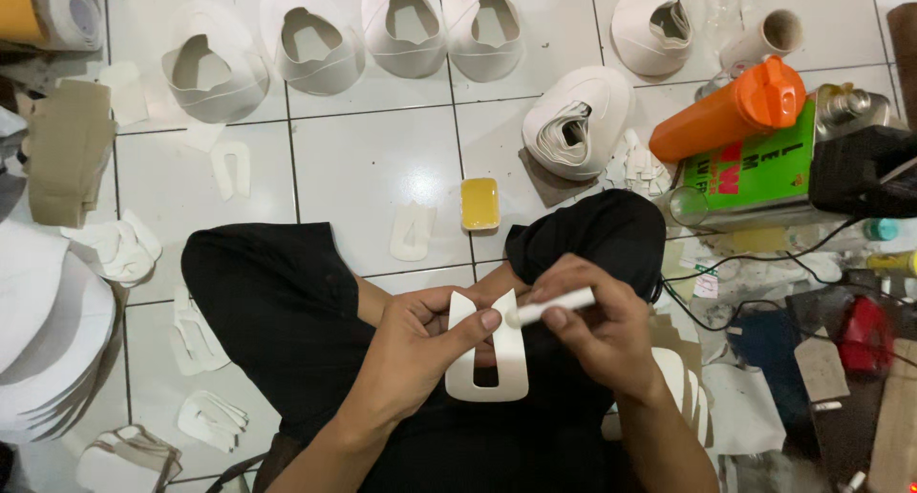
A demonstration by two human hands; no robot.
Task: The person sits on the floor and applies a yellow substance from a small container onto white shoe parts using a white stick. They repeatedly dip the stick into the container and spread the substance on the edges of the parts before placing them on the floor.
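My left hand grips a flat, cream, U-shaped cut-out piece by its upper left arm, thumb pressed on its face. My right hand pinches a thin white stick whose tip touches the upper right arm of the piece. Both hands are held over my lap, between my knees in black trousers.
White tiled floor with stacks of white curved shoe-upper pieces in rows, a small yellow-filled tray, loose cut-outs. At right are an orange bottle, a green tin, cables and clutter. White stacked sheets lie left.
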